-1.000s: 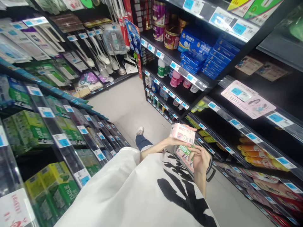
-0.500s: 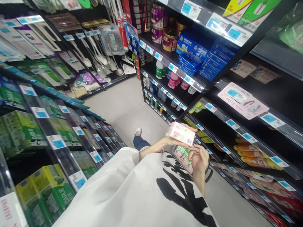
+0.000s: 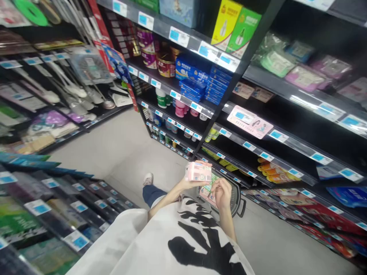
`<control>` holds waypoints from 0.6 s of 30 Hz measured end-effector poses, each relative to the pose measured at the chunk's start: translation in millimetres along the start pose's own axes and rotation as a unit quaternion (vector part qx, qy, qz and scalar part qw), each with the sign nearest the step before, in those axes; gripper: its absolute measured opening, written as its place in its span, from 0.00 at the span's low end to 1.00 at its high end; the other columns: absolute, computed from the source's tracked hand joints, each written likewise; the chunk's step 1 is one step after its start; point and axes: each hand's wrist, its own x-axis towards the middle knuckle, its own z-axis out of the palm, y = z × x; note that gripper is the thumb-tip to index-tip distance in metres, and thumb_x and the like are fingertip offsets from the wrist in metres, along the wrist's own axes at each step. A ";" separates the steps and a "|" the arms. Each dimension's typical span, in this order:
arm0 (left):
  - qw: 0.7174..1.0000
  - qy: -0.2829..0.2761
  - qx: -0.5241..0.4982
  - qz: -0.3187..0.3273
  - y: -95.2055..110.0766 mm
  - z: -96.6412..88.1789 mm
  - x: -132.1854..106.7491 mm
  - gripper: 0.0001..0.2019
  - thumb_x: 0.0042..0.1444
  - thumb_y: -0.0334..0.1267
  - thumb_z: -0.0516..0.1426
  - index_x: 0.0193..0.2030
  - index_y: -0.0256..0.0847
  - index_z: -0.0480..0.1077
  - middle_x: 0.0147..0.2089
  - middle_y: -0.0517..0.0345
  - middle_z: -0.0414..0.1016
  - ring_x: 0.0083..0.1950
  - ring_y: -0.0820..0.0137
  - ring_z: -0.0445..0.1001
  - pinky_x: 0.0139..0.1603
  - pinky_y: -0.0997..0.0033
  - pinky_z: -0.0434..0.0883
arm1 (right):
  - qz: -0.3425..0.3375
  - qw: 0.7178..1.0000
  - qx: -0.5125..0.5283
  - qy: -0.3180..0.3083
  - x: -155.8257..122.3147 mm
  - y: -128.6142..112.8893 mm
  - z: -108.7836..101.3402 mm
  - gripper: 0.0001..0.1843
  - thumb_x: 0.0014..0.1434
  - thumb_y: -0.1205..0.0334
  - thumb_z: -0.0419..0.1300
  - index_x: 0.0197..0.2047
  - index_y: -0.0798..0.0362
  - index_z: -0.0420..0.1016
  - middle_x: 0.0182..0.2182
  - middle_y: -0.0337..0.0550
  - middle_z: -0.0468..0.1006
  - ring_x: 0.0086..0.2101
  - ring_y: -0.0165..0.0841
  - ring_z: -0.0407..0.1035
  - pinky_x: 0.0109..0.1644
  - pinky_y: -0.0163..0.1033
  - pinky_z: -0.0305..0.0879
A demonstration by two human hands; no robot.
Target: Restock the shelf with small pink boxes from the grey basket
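Note:
My left hand (image 3: 187,184) is wrapped round a pink-and-white pack (image 3: 199,172) with printed labels and a barcode, held up in front of me. To its right my right hand (image 3: 223,192) has its fingers curled together, apart from the pack; whether anything small is in them is hidden. Below both hands is a dark shopping basket (image 3: 236,196) with a handle at its right end. Pink packs (image 3: 207,196) and green printed packs (image 3: 214,178) lie in it, partly covered by my hands.
At the right, a black shelf rack carries blue boxes (image 3: 190,70), tins (image 3: 166,65), orange bottles (image 3: 273,170) and a pink shelf sign (image 3: 250,121). Brushes and a dustpan (image 3: 120,95) hang ahead at left. Another shelf (image 3: 51,206) runs close on my left. Grey floor (image 3: 109,152) lies between.
My view has swung right, so the rack shows further left. My right hand has come away from the pack's lower edge, and more of the basket shows. The left hand still grips the pack.

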 end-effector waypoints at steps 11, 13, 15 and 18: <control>0.997 0.064 0.030 -0.003 -11.6 2.9 -8.2 0.35 0.46 0.49 0.73 0.59 0.46 0.68 0.61 0.46 0.74 0.65 0.53 0.73 0.71 0.42 0.69 | -0.210 0.974 -0.088 -0.011 17.6 24.4 15.6 0.36 0.62 0.50 0.63 0.14 0.51 0.46 0.14 0.30 0.46 0.18 0.24 0.43 0.27 0.36 0.43; 0.998 0.051 0.037 -0.008 -10.4 1.0 -7.5 0.35 0.45 0.50 0.73 0.58 0.46 0.68 0.60 0.47 0.75 0.64 0.53 0.75 0.69 0.44 0.72 | -0.209 0.974 -0.081 -0.021 19.4 19.7 21.3 0.35 0.62 0.49 0.63 0.14 0.51 0.47 0.14 0.30 0.48 0.18 0.24 0.43 0.27 0.36 0.43; 0.998 0.043 0.047 -0.013 -11.3 -2.0 -6.4 0.34 0.45 0.50 0.73 0.57 0.45 0.68 0.59 0.46 0.75 0.62 0.53 0.75 0.66 0.46 0.73 | -0.195 0.978 -0.077 -0.022 18.8 15.2 25.9 0.34 0.63 0.48 0.63 0.14 0.51 0.49 0.13 0.31 0.50 0.18 0.24 0.44 0.26 0.36 0.43; 0.996 0.043 0.068 -0.038 -16.9 -6.3 -4.4 0.32 0.45 0.49 0.72 0.55 0.44 0.68 0.57 0.47 0.75 0.60 0.54 0.76 0.63 0.50 0.75 | -0.163 0.983 -0.077 -0.036 17.8 9.6 30.2 0.33 0.64 0.47 0.62 0.14 0.50 0.53 0.13 0.31 0.54 0.18 0.25 0.47 0.26 0.35 0.44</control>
